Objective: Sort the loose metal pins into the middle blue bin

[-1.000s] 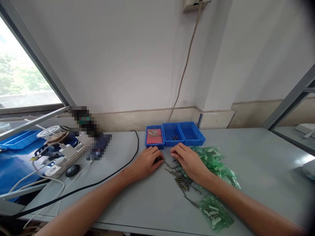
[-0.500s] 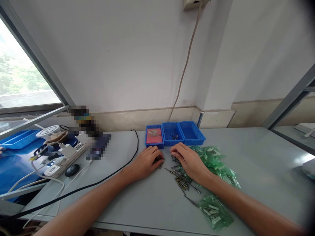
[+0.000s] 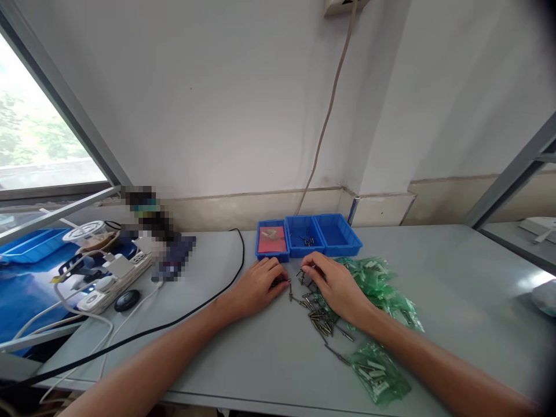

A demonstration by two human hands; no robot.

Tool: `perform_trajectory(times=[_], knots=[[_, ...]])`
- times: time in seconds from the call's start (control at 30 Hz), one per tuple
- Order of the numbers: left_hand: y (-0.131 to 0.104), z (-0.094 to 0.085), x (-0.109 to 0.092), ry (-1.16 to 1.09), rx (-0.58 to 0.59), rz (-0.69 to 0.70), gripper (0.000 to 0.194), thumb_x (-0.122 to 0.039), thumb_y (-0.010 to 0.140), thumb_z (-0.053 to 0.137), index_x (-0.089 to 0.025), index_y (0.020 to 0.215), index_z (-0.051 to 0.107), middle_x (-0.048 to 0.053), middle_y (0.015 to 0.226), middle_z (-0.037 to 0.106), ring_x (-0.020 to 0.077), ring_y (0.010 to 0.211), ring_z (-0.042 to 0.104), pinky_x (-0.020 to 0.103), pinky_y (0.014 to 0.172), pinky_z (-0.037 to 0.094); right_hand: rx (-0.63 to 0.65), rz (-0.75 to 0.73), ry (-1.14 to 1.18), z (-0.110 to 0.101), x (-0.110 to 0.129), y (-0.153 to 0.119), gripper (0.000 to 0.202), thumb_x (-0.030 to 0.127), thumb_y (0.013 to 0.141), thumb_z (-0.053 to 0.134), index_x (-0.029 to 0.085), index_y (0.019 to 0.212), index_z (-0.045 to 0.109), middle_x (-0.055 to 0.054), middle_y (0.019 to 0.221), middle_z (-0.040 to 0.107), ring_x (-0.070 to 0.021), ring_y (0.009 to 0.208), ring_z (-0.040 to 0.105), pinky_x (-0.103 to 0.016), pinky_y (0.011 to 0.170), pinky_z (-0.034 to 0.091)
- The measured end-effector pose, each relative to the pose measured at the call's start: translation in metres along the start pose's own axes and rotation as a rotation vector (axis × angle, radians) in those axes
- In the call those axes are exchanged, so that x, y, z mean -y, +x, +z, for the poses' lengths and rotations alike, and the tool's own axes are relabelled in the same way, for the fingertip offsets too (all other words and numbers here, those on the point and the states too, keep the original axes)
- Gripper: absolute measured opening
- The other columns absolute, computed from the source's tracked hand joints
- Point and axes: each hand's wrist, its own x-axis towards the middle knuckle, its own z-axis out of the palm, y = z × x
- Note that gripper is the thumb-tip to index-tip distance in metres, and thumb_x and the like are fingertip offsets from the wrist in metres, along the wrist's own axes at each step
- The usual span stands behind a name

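Observation:
My left hand (image 3: pixel 262 285) rests on the grey table, fingers curled over several small dark metal pins (image 3: pixel 278 281) that show between thumb and fingers. To its right, my right hand (image 3: pixel 333 285) has thumb and forefinger pinched together on a thin metal pin (image 3: pixel 299 272). Another pin (image 3: pixel 291 292) lies just beside my left thumb. Below the right hand spreads a loose pile of slim metal pins (image 3: pixel 320 317), some brass-coloured, some silver. Green plastic bags (image 3: pixel 376 284) lie under and beyond the right wrist, and another green bag (image 3: pixel 377 373) with white-labelled parts is near the forearm.
Three blue bins stand at the back: one with a pink insert (image 3: pixel 273 243), one holding a few pins (image 3: pixel 299 249), one on the right (image 3: pixel 339 237). A black cable (image 3: pixel 191 313) crosses the left side. A power strip (image 3: pixel 117 286) and black mouse (image 3: pixel 127 300) sit far left.
A pin now stands out beside my left thumb, angled differently than before. My right fingertips have shifted slightly with a pin now showing at them. My left hand has barely moved.

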Motion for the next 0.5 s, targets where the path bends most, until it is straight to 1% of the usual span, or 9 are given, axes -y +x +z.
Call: perform_trajectory(times=[0.13, 0.2, 0.27, 0.37, 0.4, 0.5], knots=[[0.0004, 0.0001, 0.0001, 0.003, 0.004, -0.001, 0.008, -0.029, 0.106, 0.06, -0.021, 0.108, 0.061, 0.005, 0.105, 0.063, 0.022, 0.098, 0.058, 0.034, 0.087, 0.048, -0.019, 0.071, 0.066, -0.0027, 0.0039, 0.0012, 0.017, 0.033, 0.108, 0.046, 0.027, 0.098, 0.059, 0.0, 0.084, 0.067, -0.0214, 0.075, 0.06, -0.033, 0.072, 0.044], [0.0008, 0.0, 0.0003, 0.005, 0.006, 0.001, 0.008, -0.029, 0.106, 0.06, -0.021, 0.108, 0.061, 0.005, 0.106, 0.063, 0.022, 0.098, 0.058, 0.034, 0.088, 0.048, -0.031, 0.111, 0.117, -0.0031, 0.0038, 0.0018, 0.017, 0.036, 0.107, 0.047, 0.027, 0.097, 0.059, 0.001, 0.082, 0.067, -0.0211, 0.074, 0.06, -0.033, 0.071, 0.044], [0.0009, 0.0, 0.0002, 0.007, 0.004, 0.002, 0.008, -0.029, 0.106, 0.06, -0.021, 0.108, 0.061, 0.005, 0.106, 0.063, 0.022, 0.098, 0.058, 0.034, 0.088, 0.048, -0.047, 0.155, 0.195, -0.0022, 0.0017, 0.0024, 0.018, 0.039, 0.107, 0.048, 0.027, 0.098, 0.059, 0.0, 0.088, 0.069, -0.0209, 0.076, 0.062, -0.033, 0.073, 0.046], [0.0008, -0.0004, -0.0004, 0.002, -0.003, 0.0, 0.009, -0.03, 0.106, 0.06, -0.021, 0.108, 0.062, 0.005, 0.105, 0.063, 0.0216, 0.097, 0.058, 0.034, 0.087, 0.048, -0.088, 0.205, 0.36, 0.0004, -0.003, 0.0039, 0.02, 0.044, 0.107, 0.049, 0.027, 0.099, 0.056, -0.003, 0.104, 0.073, -0.02, 0.079, 0.066, -0.035, 0.075, 0.05], [0.0007, -0.0006, -0.0006, -0.001, -0.003, -0.001, 0.009, -0.03, 0.106, 0.06, -0.021, 0.108, 0.062, 0.005, 0.105, 0.063, 0.0216, 0.097, 0.058, 0.033, 0.087, 0.048, -0.1, 0.214, 0.408, 0.0011, -0.0042, 0.0045, 0.022, 0.046, 0.107, 0.049, 0.027, 0.098, 0.055, -0.004, 0.107, 0.074, -0.0198, 0.078, 0.066, -0.035, 0.075, 0.051], [0.0006, -0.0012, -0.001, -0.007, 0.0, -0.004, 0.008, -0.03, 0.106, 0.06, -0.021, 0.107, 0.061, 0.004, 0.105, 0.063, 0.0217, 0.098, 0.059, 0.033, 0.087, 0.048, -0.125, 0.23, 0.483, 0.0018, -0.0055, 0.006, 0.025, 0.05, 0.106, 0.051, 0.027, 0.098, 0.053, -0.005, 0.1, 0.074, -0.0201, 0.074, 0.066, -0.036, 0.07, 0.053]])
